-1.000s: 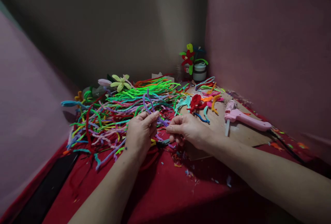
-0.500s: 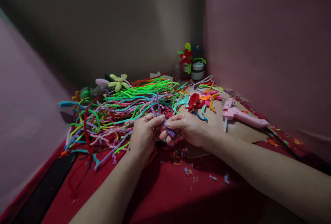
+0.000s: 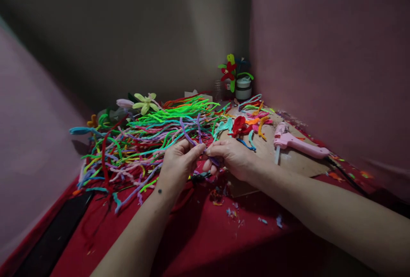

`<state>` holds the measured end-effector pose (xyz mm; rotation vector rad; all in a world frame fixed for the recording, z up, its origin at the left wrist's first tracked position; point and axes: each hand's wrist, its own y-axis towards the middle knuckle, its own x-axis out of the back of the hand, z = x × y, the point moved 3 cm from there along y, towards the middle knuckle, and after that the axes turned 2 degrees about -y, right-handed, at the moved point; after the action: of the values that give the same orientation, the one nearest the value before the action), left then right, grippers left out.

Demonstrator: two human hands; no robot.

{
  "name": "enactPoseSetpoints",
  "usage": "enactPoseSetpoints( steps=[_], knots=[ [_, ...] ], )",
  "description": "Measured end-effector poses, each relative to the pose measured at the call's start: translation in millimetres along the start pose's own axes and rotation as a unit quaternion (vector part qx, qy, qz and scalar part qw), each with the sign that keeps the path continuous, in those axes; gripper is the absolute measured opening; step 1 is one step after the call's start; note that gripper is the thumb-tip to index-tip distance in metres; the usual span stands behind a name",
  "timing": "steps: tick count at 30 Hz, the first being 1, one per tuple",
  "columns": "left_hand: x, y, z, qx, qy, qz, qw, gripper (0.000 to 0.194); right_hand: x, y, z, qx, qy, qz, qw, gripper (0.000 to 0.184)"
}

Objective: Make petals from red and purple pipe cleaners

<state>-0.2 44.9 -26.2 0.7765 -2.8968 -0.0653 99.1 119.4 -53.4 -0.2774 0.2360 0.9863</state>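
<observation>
Beyond open red cloth (image 3: 192,234), left hand (image 3: 180,161) and right hand (image 3: 235,158) pinch a purple strand (image 3: 188,136) by the cardboard edge (image 3: 246,189).

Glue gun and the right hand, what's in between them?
In the head view, mostly bare cardboard lies between the right hand and glue gun; a blue strip sits close by the hand.

Heaped pipe cleaners (image 3: 185,109), a glue gun (image 3: 297,142), fuzzy flowers (image 3: 145,105) — it's a craft corner.

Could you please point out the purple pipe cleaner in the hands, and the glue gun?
Purple pipe cleaner (image 3: 187,136), head view: on its left raised strand.
Glue gun (image 3: 296,142), head view: on its pink handle.
</observation>
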Motion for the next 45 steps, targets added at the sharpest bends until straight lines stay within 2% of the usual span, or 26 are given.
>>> enactPoseSetpoints(
  steps=[4, 6, 9, 12, 17, 19, 22, 25, 28, 30, 31, 32, 33, 35, 36, 37, 38, 39, 40, 41, 43, 45],
  knots=[
    [2.9, -0.9, -14.0, -0.096, 0.084, 0.005, 0.992, 0.009, 1.6, -0.8, 4.4, 0.016, 0.006, 0.009, 1.000, 0.009],
    [6.5, 0.6, -17.9, -0.169, 0.123, 0.005, 0.978, 0.009, 2.3, -1.2, 5.6, 0.020, 0.007, 0.010, 1.000, 0.009],
    [11.7, 2.3, -20.5, -0.299, 0.212, 0.020, 0.930, 0.012, 2.2, -1.8, 6.3, 0.021, 0.002, 0.022, 1.000, 0.010],
    [14.4, 2.4, -20.3, -0.368, 0.278, 0.039, 0.887, 0.014, 1.1, -2.8, 7.5, 0.032, 0.000, 0.045, 0.998, 0.011],
    [15.3, 0.2, -23.0, -0.400, 0.339, 0.032, 0.851, 0.014, 0.7, -4.2, 9.8, 0.055, -0.004, 0.052, 0.997, 0.011],
    [15.7, -0.7, -26.1, -0.419, 0.370, 0.037, 0.829, 0.013, 0.8, -4.2, 9.9, 0.058, -0.007, 0.056, 0.997, 0.011],
    [15.8, -2.9, -32.7, -0.452, 0.419, 0.068, 0.784, 0.012, 0.6, -4.0, 9.3, 0.050, -0.010, 0.078, 0.996, 0.011],
    [14.9, -7.1, -39.0, -0.454, 0.458, 0.108, 0.757, 0.014, -0.1, -4.8, 10.3, 0.043, -0.024, 0.089, 0.995, 0.009],
    [13.2, -11.9, -41.9, -0.417, 0.485, 0.125, 0.758, 0.014, -2.1, -7.2, 12.6, 0.046, -0.071, 0.075, 0.994, 0.010],
    [12.6, -13.1, -41.0, -0.357, 0.468, 0.130, 0.798, 0.014, -3.8, -9.8, 14.2, 0.082, -0.153, 0.051, 0.984, 0.013],
    [13.0, -12.3, -39.0, -0.304, 0.444, 0.129, 0.833, 0.014, -4.5, -11.5, 15.3, 0.124, -0.217, 0.029, 0.968, 0.015],
    [13.8, -10.7, -35.6, -0.234, 0.406, 0.128, 0.874, 0.015, -5.5, -13.9, 16.6, 0.180, -0.293, 0.001, 0.939, 0.017],
    [14.8, -8.9, -31.0, -0.156, 0.352, 0.125, 0.914, 0.016, -7.1, -17.0, 17.7, 0.246, -0.373, -0.028, 0.894, 0.018],
    [16.0, -5.9, -19.7, 0.003, 0.197, 0.126, 0.972, 0.018, -12.1, -25.0, 18.0, 0.378, -0.504, -0.074, 0.773, 0.020],
    [15.3, -5.1, -14.4, 0.070, 0.106, 0.139, 0.982, 0.020, -14.5, -28.9, 17.0, 0.429, -0.542, -0.085, 0.717, 0.021],
    [14.0, -4.7, -10.1, 0.121, 0.021, 0.158, 0.980, 0.021, -16.4, -32.3, 16.0, 0.467, -0.562, -0.090, 0.676, 0.021],
    [12.6, -4.6, -7.3, 0.156, -0.048, 0.182, 0.970, 0.023, -17.4, -35.1, 15.7, 0.493, -0.566, -0.095, 0.654, 0.022],
    [11.6, -4.7, -5.8, 0.176, -0.097, 0.203, 0.958, 0.023, -17.6, -37.4, 16.3, 0.508, -0.556, -0.100, 0.650, 0.022],
    [11.4, -4.8, -5.4, 0.182, -0.121, 0.217, 0.951, 0.023, -17.1, -39.0, 17.9, 0.514, -0.533, -0.107, 0.664, 0.021],
    [12.3, -4.6, -6.1, 0.172, -0.124, 0.214, 0.954, 0.023, -16.0, -39.6, 20.1, 0.507, -0.499, -0.109, 0.694, 0.021],
    [17.2, -3.7, -11.1, 0.102, -0.086, 0.159, 0.978, 0.016, -13.3, -38.0, 24.8, 0.454, -0.405, -0.091, 0.789, 0.020],
    [23.0, -4.4, -21.0, -0.024, -0.020, 0.077, 0.997, 0.012, -11.6, -34.0, 27.7, 0.364, -0.286, -0.048, 0.885, 0.019]
  ],
)
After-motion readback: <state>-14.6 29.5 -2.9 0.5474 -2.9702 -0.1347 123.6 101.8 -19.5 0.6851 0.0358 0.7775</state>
